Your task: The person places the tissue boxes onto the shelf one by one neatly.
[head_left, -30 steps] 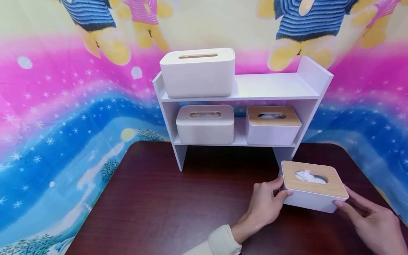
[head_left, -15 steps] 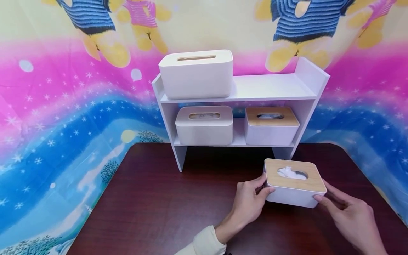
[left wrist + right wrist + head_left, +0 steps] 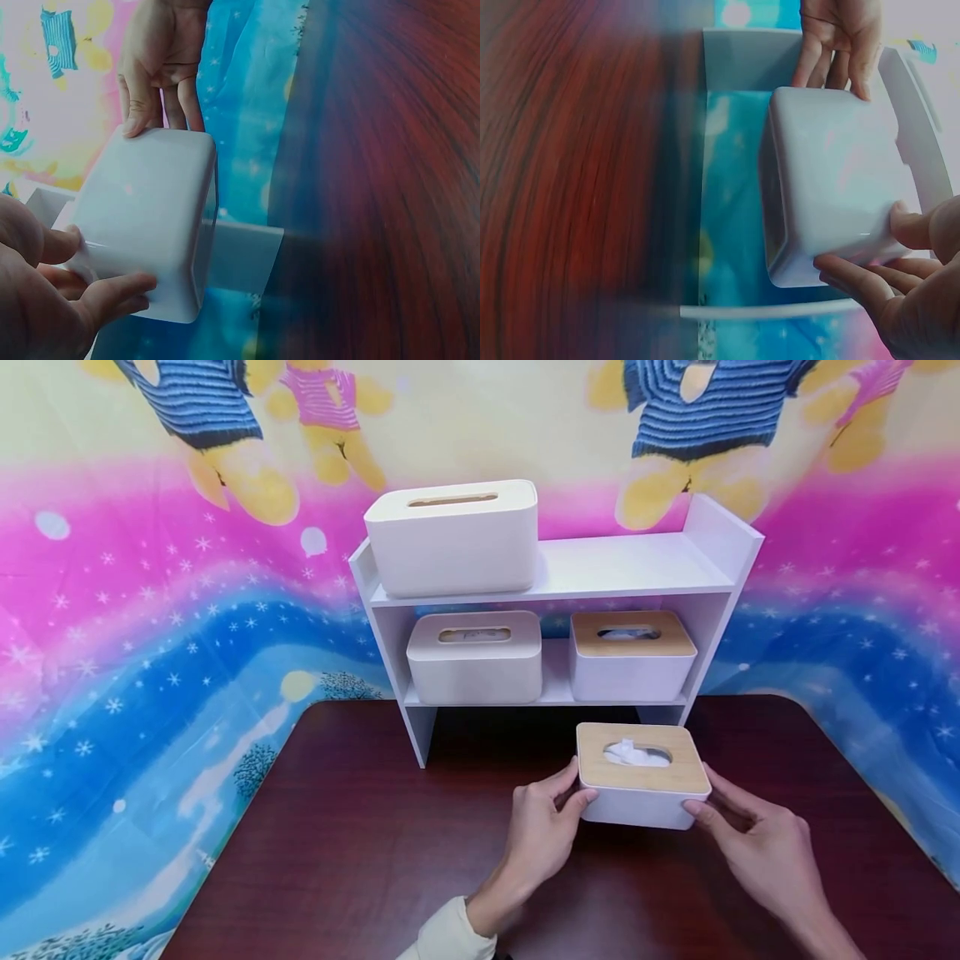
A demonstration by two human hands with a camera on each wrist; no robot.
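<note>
Between my two hands is a white tissue box [image 3: 637,807] with a light wood lid and a white tissue showing in its oval slot. My left hand [image 3: 542,831] grips its left end, thumb on the front face. On the opposite end my right hand [image 3: 768,852] holds it the same way, thumb near the front corner. Both wrist views show the box's plain white side, with the left hand [image 3: 45,281] and the right hand [image 3: 915,277] at its ends. The box is held above the table, in front of the shelf.
A white two-tier shelf [image 3: 633,564] stands at the back of the dark wood table [image 3: 337,860]. A large cream tissue box [image 3: 453,552] sits on its top tier. Below are a cream tissue box [image 3: 476,677] at left and a wood-lidded tissue box [image 3: 632,675] at right.
Both hands have carried the wood-lidded tissue box leftward and slightly back, from the table's right side to in front of the shelf's right half. The boxes on the shelf stay put.
</note>
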